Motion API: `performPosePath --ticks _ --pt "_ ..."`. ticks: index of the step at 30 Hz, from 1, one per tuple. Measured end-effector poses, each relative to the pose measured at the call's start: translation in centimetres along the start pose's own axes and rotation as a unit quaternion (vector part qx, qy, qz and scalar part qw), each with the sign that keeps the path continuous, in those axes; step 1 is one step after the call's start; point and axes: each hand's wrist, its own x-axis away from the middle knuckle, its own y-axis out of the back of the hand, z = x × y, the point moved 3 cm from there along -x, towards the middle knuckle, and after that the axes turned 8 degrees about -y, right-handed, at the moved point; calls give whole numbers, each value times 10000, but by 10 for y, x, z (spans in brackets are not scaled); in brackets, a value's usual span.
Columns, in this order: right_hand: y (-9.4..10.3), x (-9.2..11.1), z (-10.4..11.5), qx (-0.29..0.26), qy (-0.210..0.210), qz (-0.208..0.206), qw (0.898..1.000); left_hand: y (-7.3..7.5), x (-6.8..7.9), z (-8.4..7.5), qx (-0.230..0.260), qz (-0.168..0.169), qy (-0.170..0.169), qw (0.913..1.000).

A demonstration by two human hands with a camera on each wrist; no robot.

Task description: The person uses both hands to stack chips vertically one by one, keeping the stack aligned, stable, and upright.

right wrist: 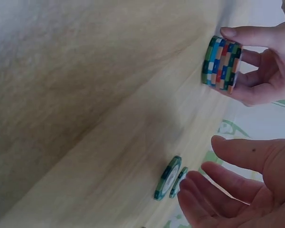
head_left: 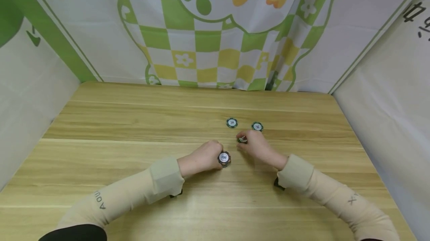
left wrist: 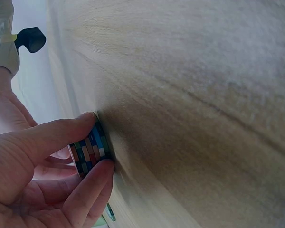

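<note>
My left hand [head_left: 205, 155] grips a stack of poker chips [head_left: 224, 158] by its sides, thumb on one side and fingers on the other. The top chip reads 100. In the left wrist view, the stack [left wrist: 91, 148] shows mixed blue, green, orange and red edges and stands against the tabletop. Over a single green-edged poker chip [head_left: 242, 140] hovers my right hand [head_left: 256, 145]. The right wrist view shows that hand [right wrist: 242, 183] with thumb and fingers apart and nothing between them. Its fingers partly cover the chips lying beyond.
Farther back on the wooden table [head_left: 117, 166] lie a green chip marked 20 [head_left: 231, 123] and another green chip [head_left: 257, 126]. A checked, flowered curtain [head_left: 208, 39] hangs along the table's back edge, with white cloth walls at both sides.
</note>
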Motion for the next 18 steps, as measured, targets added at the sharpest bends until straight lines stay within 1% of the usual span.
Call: performPosePath --ticks 2,3,9,18 --pt "-2 -2 -2 102 -39 -43 9999 0 0 0 10 -9 -2 10000" --pt "-1 -1 -1 125 -147 -3 9998 0 0 0 17 -7 1 10000" --pt "-3 -5 -4 383 19 -226 9990 0 1 -1 -20 -8 -4 10000" --pt "-4 -6 -11 450 -86 -243 9987 0 0 -1 -52 -2 -37 10000"
